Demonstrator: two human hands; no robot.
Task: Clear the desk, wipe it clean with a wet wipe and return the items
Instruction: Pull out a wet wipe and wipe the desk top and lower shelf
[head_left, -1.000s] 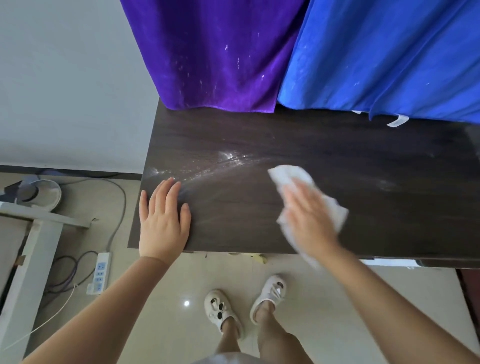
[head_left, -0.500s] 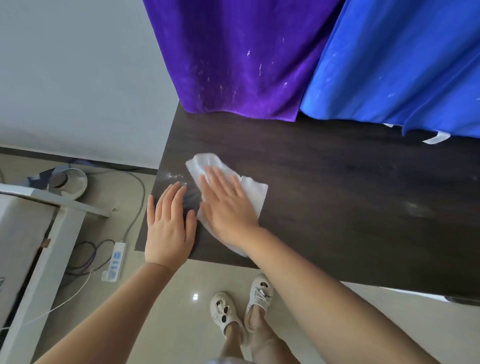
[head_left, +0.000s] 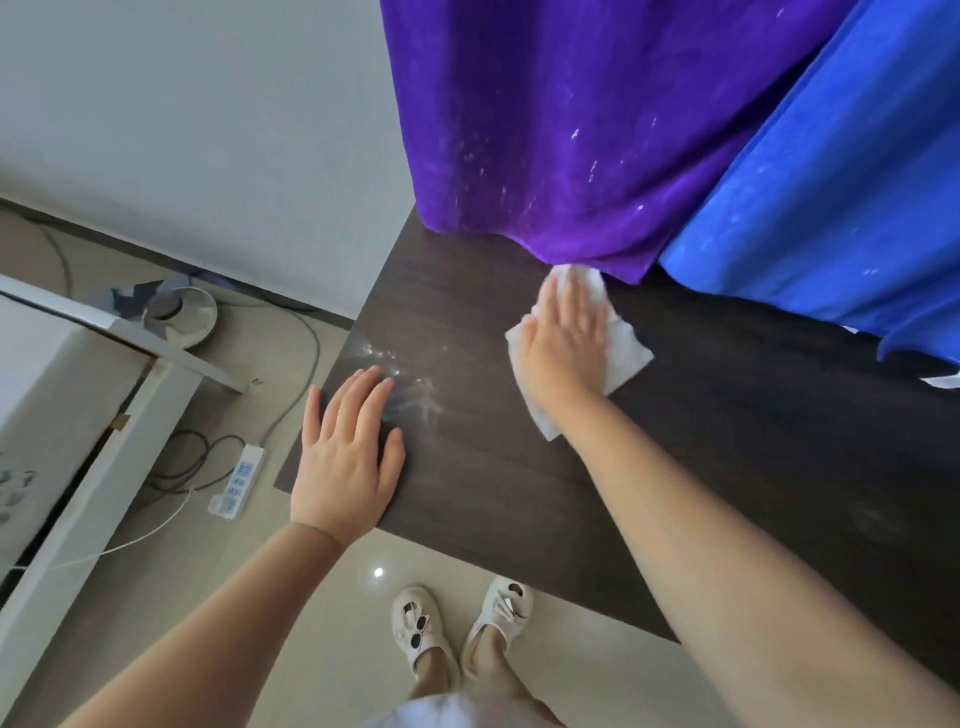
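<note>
The dark wooden desk (head_left: 701, 467) fills the middle and right of the head view. My right hand (head_left: 563, 345) presses flat, fingers straight, on a white wet wipe (head_left: 628, 353) near the desk's far edge, just below the purple cloth. My left hand (head_left: 345, 457) rests flat on the desk's near left corner with fingers straight. A wet shiny streak (head_left: 410, 384) lies on the wood just beyond my left fingertips.
A purple cloth (head_left: 571, 130) and a blue cloth (head_left: 841, 182) hang over the desk's far edge. On the floor to the left lie a white power strip (head_left: 236, 480) with cables, a round white fan (head_left: 182, 317) and a white furniture frame (head_left: 98, 431).
My right hand has slid the wipe from beside my left hand away to the desk's far edge under the purple cloth. My left hand stays planted at the corner.
</note>
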